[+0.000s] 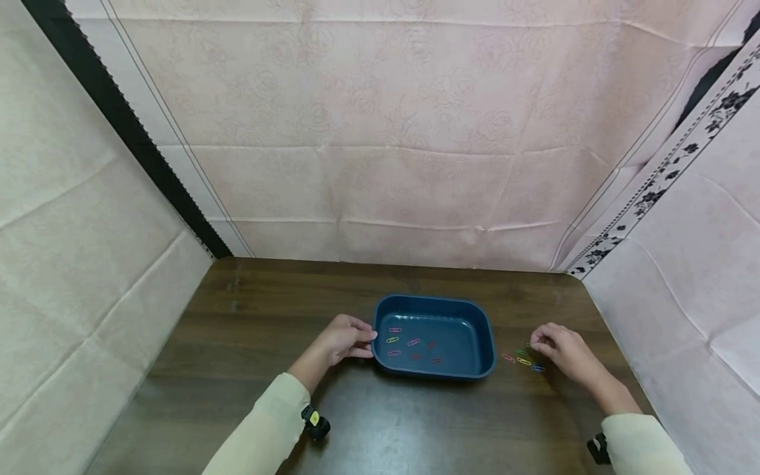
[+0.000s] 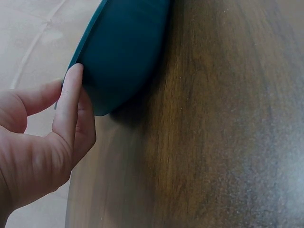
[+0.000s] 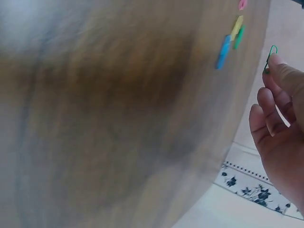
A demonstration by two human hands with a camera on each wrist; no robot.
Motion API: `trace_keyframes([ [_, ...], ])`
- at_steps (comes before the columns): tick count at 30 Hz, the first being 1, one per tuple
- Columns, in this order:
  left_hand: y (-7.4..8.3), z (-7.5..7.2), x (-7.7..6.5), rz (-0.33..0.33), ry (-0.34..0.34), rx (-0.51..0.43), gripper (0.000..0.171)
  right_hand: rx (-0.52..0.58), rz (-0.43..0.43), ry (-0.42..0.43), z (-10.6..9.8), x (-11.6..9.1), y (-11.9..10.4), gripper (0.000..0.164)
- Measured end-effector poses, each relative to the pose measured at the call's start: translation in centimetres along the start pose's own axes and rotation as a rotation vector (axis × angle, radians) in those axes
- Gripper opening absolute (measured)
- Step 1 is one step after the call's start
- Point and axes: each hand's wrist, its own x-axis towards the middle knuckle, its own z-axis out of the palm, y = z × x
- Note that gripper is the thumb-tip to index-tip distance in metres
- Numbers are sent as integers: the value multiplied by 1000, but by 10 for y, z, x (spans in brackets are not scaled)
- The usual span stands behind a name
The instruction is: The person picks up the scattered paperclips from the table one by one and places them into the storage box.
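My left hand (image 1: 343,340) pinches the left rim of a dark blue rectangular tray (image 1: 460,338), thumb and fingers on either side of the wall in the left wrist view. Inside the tray lie several paper clips, among them a yellow paper clip (image 1: 392,340) and a purple one. Right of the tray, my right hand (image 1: 564,351) holds a green paper clip (image 3: 273,49) between thumb and forefinger, raised off the table. Below it are a blue paper clip (image 3: 222,52), a yellow paper clip (image 3: 236,27), another green paper clip (image 3: 239,37) and a pinkish-red paper clip (image 1: 508,358).
The brown wooden table (image 1: 267,369) carries the tray and the loose clips. Pale patterned cloth (image 1: 380,185) hangs behind the far edge, with further cloth panels at the left and right sides.
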Motion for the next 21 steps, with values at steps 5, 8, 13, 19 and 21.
trace_keyframes([
  [5, 0, 0, 1, -1, 9, 6, 30, 35, 9, -10, -8, 8, -14, 11],
  [8, -1, 0, 0, -4, 12, 5, 30, 48, -7, 2, -11, 14, -21, 10],
  [13, -2, 1, 0, -3, 13, -3, 29, 60, -45, 30, -16, 24, -35, 11],
  [19, 0, 1, 0, -2, 9, -1, 28, 91, -59, 34, -21, 36, -52, 5],
  [21, 1, 1, 0, 1, 10, 4, 29, 104, -55, 27, -23, 40, -58, 4],
])
